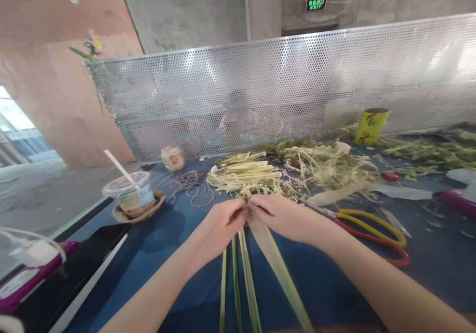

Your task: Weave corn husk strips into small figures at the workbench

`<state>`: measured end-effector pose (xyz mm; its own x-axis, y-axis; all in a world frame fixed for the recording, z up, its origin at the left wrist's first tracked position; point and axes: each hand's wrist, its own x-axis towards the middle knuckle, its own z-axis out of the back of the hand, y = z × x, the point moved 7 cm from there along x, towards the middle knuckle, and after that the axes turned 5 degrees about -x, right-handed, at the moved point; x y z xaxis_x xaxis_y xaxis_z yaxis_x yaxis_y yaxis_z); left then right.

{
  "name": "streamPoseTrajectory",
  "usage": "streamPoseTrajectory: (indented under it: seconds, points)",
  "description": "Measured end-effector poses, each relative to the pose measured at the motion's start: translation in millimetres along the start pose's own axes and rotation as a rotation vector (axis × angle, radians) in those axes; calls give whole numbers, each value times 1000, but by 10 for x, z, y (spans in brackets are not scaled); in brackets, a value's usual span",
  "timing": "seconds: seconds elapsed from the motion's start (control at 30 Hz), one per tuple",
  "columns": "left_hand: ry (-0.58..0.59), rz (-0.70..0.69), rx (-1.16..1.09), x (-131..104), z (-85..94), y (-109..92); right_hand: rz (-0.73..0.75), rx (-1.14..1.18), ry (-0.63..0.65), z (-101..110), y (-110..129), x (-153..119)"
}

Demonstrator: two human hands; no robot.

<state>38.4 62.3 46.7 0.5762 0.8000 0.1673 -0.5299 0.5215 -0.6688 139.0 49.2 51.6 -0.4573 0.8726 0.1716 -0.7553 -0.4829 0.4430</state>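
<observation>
While left fingers (235,206) and right fingers (262,204) pinch leaf strips (273,256), scissors (339,215) and cup (137,201) flank them.

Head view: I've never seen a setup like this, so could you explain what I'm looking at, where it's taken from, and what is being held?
There is no machine here, only a person's bare left hand and right hand. The single picture comes from a camera worn on that person's head, looking forward and down.

Both hands pinch the far ends of long, flat, pale green plant strips, which run back toward the camera; the fingers hide the exact grip.

On the dark blue tabletop lie scissors with red and yellow handles, a loose tangle of thin brown cord, a tangled heap of pale green plant fibres, and a clear plastic cup with a white straw. Behind stands a silvery perforated metal screen.
</observation>
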Motion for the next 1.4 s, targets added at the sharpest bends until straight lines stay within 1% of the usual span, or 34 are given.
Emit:
streamPoseTrajectory:
  seconds: [0.13, 0.33, 0.57, 0.63, 0.7, 0.8, 0.9, 1.0, 1.1, 1.2, 1.3, 1.4]
  points:
    - [-37, 4, 37, -2, -3, -11, 20, -11, 7, 29, 20, 7]
    - [-157, -11, 119, 6, 13, -5, -52, -97, -22, 16, 22, 11]
    - [-222, 76, 39, -17, 44, 14, -145, -194, -74, -6, 58, 58]
    - [-216, 49, 44, -18, 55, -10, -141, -204, -70, -8, 66, 55]
    - [-197, -15, 80, -19, 59, -53, -93, -197, -54, -13, 80, 39]
    - [-128, -89, 146, -29, 38, -94, 11, -199, -30, -20, 104, -4]
    - [-54, -96, 170, -47, 16, -93, 58, -188, -17, -14, 101, -36]
    - [-8, -102, 182, -66, 14, -116, 62, -107, 1, 0, 76, -33]
    - [26, -157, 174, -85, 9, -181, 102, 30, -11, 31, 70, -20]
    - [16, -213, 166, -97, 11, -226, 116, 141, -37, 53, 57, -12]
    - [-8, -253, 202, -99, -3, -239, 95, 182, -63, 49, 38, -2]
    - [-85, -279, 271, -91, 11, -249, 54, 185, -119, 66, 5, 9]
